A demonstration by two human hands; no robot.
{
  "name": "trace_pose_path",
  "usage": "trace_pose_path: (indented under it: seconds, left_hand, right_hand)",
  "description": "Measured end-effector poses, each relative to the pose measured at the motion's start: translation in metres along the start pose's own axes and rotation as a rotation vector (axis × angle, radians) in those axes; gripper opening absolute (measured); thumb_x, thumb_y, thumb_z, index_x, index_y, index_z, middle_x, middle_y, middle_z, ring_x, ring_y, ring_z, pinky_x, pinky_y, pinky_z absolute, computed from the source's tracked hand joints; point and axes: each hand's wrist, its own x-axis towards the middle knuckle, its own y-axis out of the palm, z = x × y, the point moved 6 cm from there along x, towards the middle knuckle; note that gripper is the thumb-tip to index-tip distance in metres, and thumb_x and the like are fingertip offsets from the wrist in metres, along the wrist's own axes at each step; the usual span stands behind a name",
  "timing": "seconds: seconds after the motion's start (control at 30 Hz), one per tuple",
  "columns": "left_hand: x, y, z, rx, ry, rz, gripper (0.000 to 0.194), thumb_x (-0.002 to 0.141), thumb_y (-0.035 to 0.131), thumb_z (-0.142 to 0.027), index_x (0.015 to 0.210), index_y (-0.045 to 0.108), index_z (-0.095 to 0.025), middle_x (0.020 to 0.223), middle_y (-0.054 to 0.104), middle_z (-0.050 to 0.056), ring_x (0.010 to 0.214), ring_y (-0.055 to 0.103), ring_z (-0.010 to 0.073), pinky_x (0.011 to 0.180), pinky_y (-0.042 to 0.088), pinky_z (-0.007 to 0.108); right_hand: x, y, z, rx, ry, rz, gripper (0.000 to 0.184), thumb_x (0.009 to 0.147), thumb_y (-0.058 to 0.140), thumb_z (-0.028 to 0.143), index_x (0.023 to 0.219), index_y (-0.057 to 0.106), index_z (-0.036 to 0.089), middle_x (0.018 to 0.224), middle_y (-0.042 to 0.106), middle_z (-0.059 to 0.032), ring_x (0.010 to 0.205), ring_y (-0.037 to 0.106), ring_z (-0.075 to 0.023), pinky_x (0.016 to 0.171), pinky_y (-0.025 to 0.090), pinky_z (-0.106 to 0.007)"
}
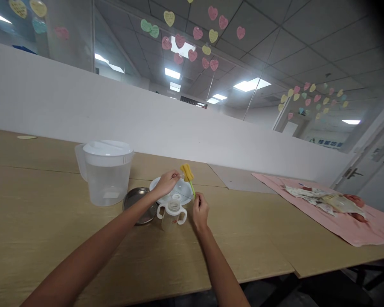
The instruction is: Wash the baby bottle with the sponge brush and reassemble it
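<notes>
My right hand [200,209] grips the green handle of a bottle brush [187,172], whose yellow sponge head points up. Close beside the sponge, my left hand [167,183] has its fingers pinched on a small clear piece, too small to make out. Below both hands stands a clear baby bottle [171,219], upright and uncapped, with a white two-handled collar. Behind the bottle sits a white bowl [187,197], partly covered by my left hand. A round steel dish [137,197] lies to the left, with my left forearm crossing over it.
A lidded clear plastic pitcher [107,181] with liquid stands left of the dish. Far right, a baby doll [355,202] in light cloth lies on a pink mat [368,232]. A low white wall [166,123] with glass above runs behind the wooden table [259,230].
</notes>
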Motion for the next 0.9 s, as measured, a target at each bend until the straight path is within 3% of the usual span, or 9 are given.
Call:
trace_pose_path:
  seconds: [0.2,0.5,0.73,0.9]
  left_hand:
    - [-0.005,0.002,-0.008,-0.052,-0.024,0.034,0.023,0.077,0.034,-0.031,0.065,0.048,-0.017,0.047,0.042,-0.005,0.043,0.042,0.01,0.044,0.029,0.021]
    - [-0.004,0.01,-0.008,-0.248,-0.052,0.137,0.036,0.079,0.031,-0.041,0.055,0.043,-0.016,0.04,0.04,-0.005,0.041,0.041,0.0092,0.049,0.033,0.022]
    - [-0.001,0.009,-0.003,-0.573,-0.122,0.101,0.019,0.067,0.056,-0.032,0.072,0.056,-0.013,0.07,0.058,0.0,0.068,0.055,0.0103,0.062,0.041,0.02]
    - [0.0,0.006,0.002,-0.817,-0.225,0.059,0.02,0.065,0.063,-0.026,0.081,0.057,-0.014,0.09,0.06,0.006,0.082,0.058,0.015,0.073,0.046,0.028]
  right_hand:
    - [-0.001,0.0,0.002,-0.015,-0.035,0.008,0.029,0.084,0.03,0.029,0.084,0.055,0.014,0.073,0.058,-0.0038,0.064,0.051,-0.0135,0.061,0.038,-0.022]
    - [-0.004,-0.002,0.005,0.021,-0.046,0.002,0.029,0.085,0.03,0.031,0.084,0.054,0.015,0.069,0.056,-0.0019,0.062,0.049,-0.0123,0.061,0.037,-0.022]
    - [-0.002,-0.005,0.005,0.073,0.078,-0.104,0.029,0.086,0.03,0.034,0.082,0.052,0.016,0.07,0.053,-0.0002,0.065,0.048,-0.0121,0.062,0.036,-0.021]
    - [-0.001,-0.008,0.005,0.122,0.066,-0.112,0.027,0.084,0.036,0.037,0.083,0.053,0.015,0.072,0.054,-0.0006,0.068,0.049,-0.0124,0.064,0.037,-0.022]
